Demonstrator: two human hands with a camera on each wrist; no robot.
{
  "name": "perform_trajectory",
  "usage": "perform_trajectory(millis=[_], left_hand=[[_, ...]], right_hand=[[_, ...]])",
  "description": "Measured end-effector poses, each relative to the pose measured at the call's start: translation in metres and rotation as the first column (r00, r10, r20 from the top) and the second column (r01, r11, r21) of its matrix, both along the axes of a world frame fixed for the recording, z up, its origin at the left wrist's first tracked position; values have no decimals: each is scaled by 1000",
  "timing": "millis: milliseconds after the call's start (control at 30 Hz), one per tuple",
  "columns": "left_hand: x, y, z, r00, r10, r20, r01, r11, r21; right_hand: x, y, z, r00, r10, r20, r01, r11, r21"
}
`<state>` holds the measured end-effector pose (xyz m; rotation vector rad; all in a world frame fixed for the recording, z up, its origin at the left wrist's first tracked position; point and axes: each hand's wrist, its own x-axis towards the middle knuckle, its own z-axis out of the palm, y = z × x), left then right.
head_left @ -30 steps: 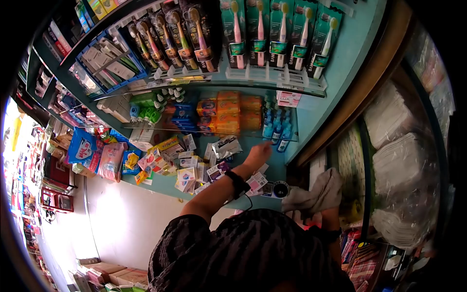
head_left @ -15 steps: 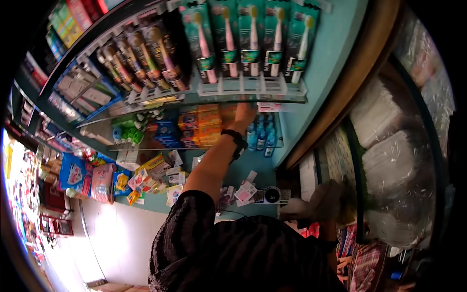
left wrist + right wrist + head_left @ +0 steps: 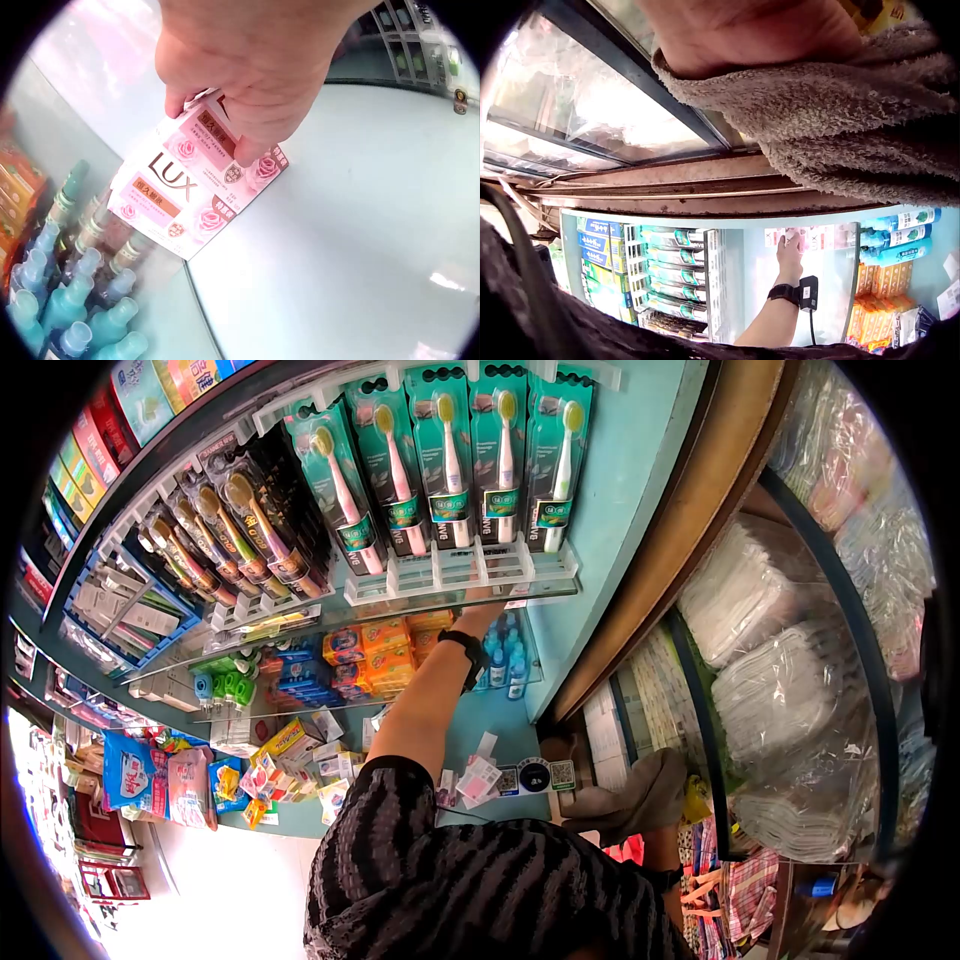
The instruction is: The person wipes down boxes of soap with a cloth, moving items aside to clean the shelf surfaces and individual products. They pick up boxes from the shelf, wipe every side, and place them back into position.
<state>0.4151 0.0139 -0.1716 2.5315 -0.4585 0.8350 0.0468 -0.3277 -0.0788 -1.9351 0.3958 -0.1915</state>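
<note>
In the left wrist view my left hand [image 3: 247, 82] grips pink-and-white LUX soap boxes [image 3: 180, 184], thumb on the printed face and fingers around the far side. The head view shows that hand [image 3: 484, 616] reaching under the toothbrush shelf, partly hidden by the rack above. Blue-capped bottles [image 3: 79, 300] stand just beside the boxes. A grey-brown towel [image 3: 840, 120] is bunched at my right hand [image 3: 757, 37], covering its fingers; in the head view this towel [image 3: 635, 800] hangs at the counter's right end.
Toothbrush packs [image 3: 450, 470] fill a rack on the glass shelf above my left arm. Orange packs [image 3: 385, 655] sit left of the bottles. Small loose boxes [image 3: 285, 765] and printed cards [image 3: 478, 780] lie on the counter. A wooden post [image 3: 680, 540] and bagged white goods [image 3: 775, 690] are at right.
My left hand has moved from over the counter, up past the bottles, to the soap boxes under the toothbrush shelf. The head view has shifted, and the towel stays at my right hand.
</note>
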Motion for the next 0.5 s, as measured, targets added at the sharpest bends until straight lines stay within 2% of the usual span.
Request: perform_trajectory(millis=[100,133,233,333,433,467,500], left_hand=[[3,-1,-9,999,-27,33,26,998,50],[1,-1,-8,999,-23,46,21,999,49],[-19,2,13,995,56,88,-68,988,140],[-50,0,54,996,-56,71,62,995,-83],[-89,-5,94,968,-46,-247,-45,935,-353],[-92,2,83,976,-126,-179,52,928,-368],[-115,-4,102,994,-43,-104,-1,921,-389]], right_hand=[[0,4,0,1000,-12,21,11,998,60],[2,8,1,998,-67,11,66,991,118],[18,32,46,951,-164,-262,221,953,206],[21,24,20,994,-50,-101,67,984,167],[31,13,5,971,164,-173,-165,986,10],[35,2,-18,980,180,-84,-196,946,-257],[37,-1,-26,972,231,-51,-233,897,-375]])
